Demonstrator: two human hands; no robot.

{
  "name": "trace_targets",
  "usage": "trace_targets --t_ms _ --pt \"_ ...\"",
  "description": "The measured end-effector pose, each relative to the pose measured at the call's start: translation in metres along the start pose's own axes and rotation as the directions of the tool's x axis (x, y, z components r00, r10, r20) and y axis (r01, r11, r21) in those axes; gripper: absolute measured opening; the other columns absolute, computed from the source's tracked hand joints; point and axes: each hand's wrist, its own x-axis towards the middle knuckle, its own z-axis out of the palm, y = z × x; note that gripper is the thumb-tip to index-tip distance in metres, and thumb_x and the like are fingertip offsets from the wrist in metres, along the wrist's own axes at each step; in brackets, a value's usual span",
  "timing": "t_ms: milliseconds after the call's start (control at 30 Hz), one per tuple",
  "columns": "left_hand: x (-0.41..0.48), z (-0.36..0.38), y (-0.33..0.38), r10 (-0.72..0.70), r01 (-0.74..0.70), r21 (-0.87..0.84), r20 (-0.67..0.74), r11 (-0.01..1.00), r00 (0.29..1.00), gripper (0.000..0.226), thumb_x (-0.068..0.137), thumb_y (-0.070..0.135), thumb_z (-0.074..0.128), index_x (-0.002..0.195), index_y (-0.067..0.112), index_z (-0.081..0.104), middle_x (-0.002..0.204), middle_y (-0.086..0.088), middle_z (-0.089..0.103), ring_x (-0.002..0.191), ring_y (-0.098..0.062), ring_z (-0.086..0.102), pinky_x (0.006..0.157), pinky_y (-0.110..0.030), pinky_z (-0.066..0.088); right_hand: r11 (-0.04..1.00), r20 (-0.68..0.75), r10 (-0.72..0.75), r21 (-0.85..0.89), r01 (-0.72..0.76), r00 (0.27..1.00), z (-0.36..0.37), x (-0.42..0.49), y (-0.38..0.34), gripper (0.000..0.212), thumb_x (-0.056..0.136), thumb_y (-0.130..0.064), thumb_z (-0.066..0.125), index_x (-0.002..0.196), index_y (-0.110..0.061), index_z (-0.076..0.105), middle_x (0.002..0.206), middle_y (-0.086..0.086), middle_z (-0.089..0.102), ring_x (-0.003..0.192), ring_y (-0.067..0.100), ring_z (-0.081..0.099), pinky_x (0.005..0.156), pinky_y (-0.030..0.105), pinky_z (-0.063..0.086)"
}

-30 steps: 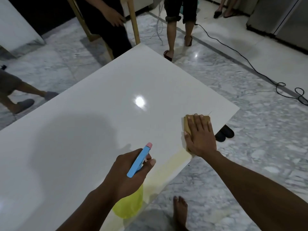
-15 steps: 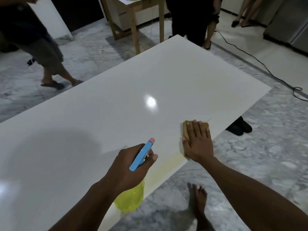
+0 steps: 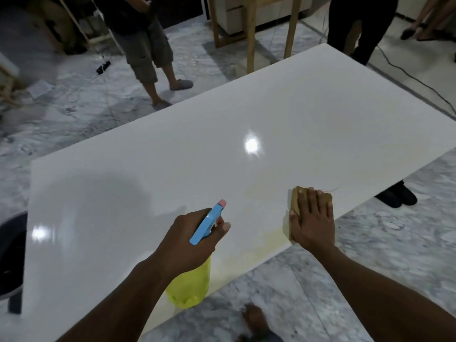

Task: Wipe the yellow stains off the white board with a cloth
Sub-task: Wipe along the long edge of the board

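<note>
board (image 3: 197, 149): glossy white, one bright glare spot, soft grey shadow at left.
stain (image 3: 256, 245) along the near edge: pale yellow, smeared, patchy.
cloth (image 3: 294, 201): plain tan-brown.
spray bottle (image 3: 192, 285): translucent yellow-green body, light blue trigger head (image 3: 206, 225), pink nozzle tip (image 3: 222, 203).
floor (image 3: 394, 243): grey-white marble, darker grey veining.
bystander's shorts (image 3: 145, 50): grey; slippers (image 3: 181, 84): grey too.
shoes (image 3: 397, 196) by the board's right edge: black.
table legs (image 3: 250, 33): light wood.

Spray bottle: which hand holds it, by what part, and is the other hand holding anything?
The left hand grips the spray bottle at its neck, under the blue head. The right hand presses flat on the cloth, holding nothing.
</note>
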Motion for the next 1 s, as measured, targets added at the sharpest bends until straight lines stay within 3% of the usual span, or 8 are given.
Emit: trace_targets --t_ms 233,333,533,700,833,933,1000 --pt "-0.003 -0.021 0.002 0.008 -0.008 0.002 -0.023 1.000 1.000 0.027 0.098 0.040 0.073 0.075 0.038 0.061 0.102 -0.015 0.078 0.077 -0.026 0.080 0.079 -0.055 0.065 1.000 0.031 -0.019 -0.019 0.020 0.999 0.004 -0.007 -0.008 0.073 0.094 -0.052 0.017 0.159 -0.021 0.010 0.167 0.012 0.011 0.154 0.032 0.004 0.123 0.054 0.010" --pt "-0.006 -0.028 -0.002 0.021 -0.021 0.032 0.006 0.999 1.000 0.027 0.099 0.042 0.071 0.076 0.040 0.060 0.094 -0.013 0.075 0.077 -0.032 0.076 0.079 -0.056 0.064 0.998 0.047 -0.060 -0.004 0.061 0.997 0.006 -0.030 -0.041 0.073 0.093 -0.051 0.022 0.159 -0.021 0.010 0.167 0.010 0.011 0.154 0.030 0.004 0.123 0.053 0.008" --pt "-0.029 -0.061 -0.021 0.052 -0.053 0.040 0.025 0.998 0.998 0.031 0.099 0.040 0.071 0.072 0.045 0.057 0.098 -0.011 0.079 0.070 -0.023 0.079 0.080 -0.046 0.064 0.992 0.024 -0.124 0.035 0.123 0.992 0.026 -0.095 -0.135 0.073 0.094 -0.048 0.029 0.159 -0.019 0.013 0.167 0.010 0.012 0.155 0.028 0.006 0.123 0.054 0.010" --pt "-0.079 -0.120 -0.075 0.078 -0.080 0.061 0.034 0.995 0.996 0.029 0.099 0.045 0.071 0.073 0.046 0.057 0.101 -0.011 0.078 0.075 -0.032 0.076 0.082 -0.056 0.063 0.992 0.016 -0.122 0.010 0.122 0.992 0.046 -0.149 -0.218 0.072 0.095 -0.048 0.028 0.159 -0.019 0.012 0.167 0.010 0.011 0.155 0.029 0.005 0.123 0.053 0.010" --pt "-0.127 -0.176 -0.120 0.059 -0.059 0.078 0.001 0.995 0.998 0.032 0.099 0.045 0.070 0.071 0.045 0.056 0.099 -0.013 0.078 0.072 -0.031 0.077 0.082 -0.053 0.063 0.996 0.023 -0.083 -0.009 0.083 0.996 0.061 -0.184 -0.272 0.072 0.095 -0.049 0.026 0.159 -0.019 0.009 0.167 0.009 0.009 0.155 0.028 0.003 0.123 0.052 0.010" --pt "-0.164 -0.219 -0.161 0.005 -0.004 0.094 -0.011 0.996 1.000 0.029 0.100 0.044 0.070 0.075 0.036 0.058 0.091 -0.017 0.075 0.073 -0.034 0.076 0.081 -0.056 0.062 0.996 0.029 -0.092 -0.002 0.092 0.995 0.071 -0.214 -0.324 0.073 0.095 -0.048 0.028 0.159 -0.019 0.010 0.167 0.010 0.010 0.155 0.029 0.005 0.123 0.052 0.008" --pt "-0.181 -0.241 -0.183 -0.028 0.029 0.091 -0.012 0.995 1.000 0.024 0.099 0.041 0.071 0.081 0.030 0.060 0.098 -0.019 0.077 0.071 -0.034 0.077 0.080 -0.057 0.064 0.995 0.037 -0.096 0.011 0.096 0.995 0.078 -0.231 -0.349 0.073 0.095 -0.048 0.028 0.159 -0.018 0.011 0.167 0.011 0.011 0.154 0.030 0.005 0.123 0.053 0.007"
